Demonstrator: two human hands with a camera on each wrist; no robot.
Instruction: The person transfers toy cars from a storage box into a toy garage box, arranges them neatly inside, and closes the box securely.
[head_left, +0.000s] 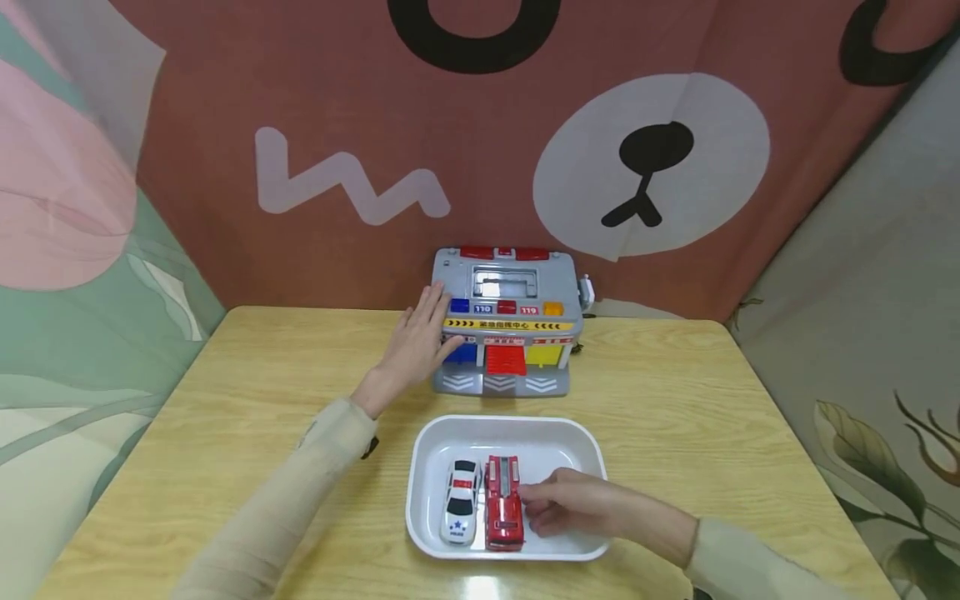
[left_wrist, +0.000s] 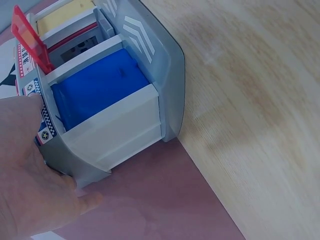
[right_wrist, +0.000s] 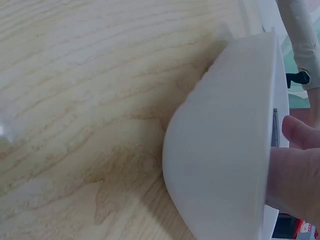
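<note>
A grey toy station (head_left: 506,287) stands at the back of the table; its middle red door (head_left: 506,360) is raised, the blue door (left_wrist: 100,87) and the yellow one down. Fairly straight fingers of my left hand (head_left: 416,337) rest on the station's left side. In the white tray (head_left: 423,433) lie a white police car (head_left: 460,504) and, to its right, a red fire truck (head_left: 503,508). My right hand (head_left: 573,502) is inside the tray with fingers bent, fingertips at the truck's right side; whether they grip it cannot be made out.
The wooden table (head_left: 675,400) meets a brown patterned cloth (head_left: 495,150) behind the station. Patterned cloths hang at the left and right sides. The tray's high wall (right_wrist: 220,145) stands beside my right hand.
</note>
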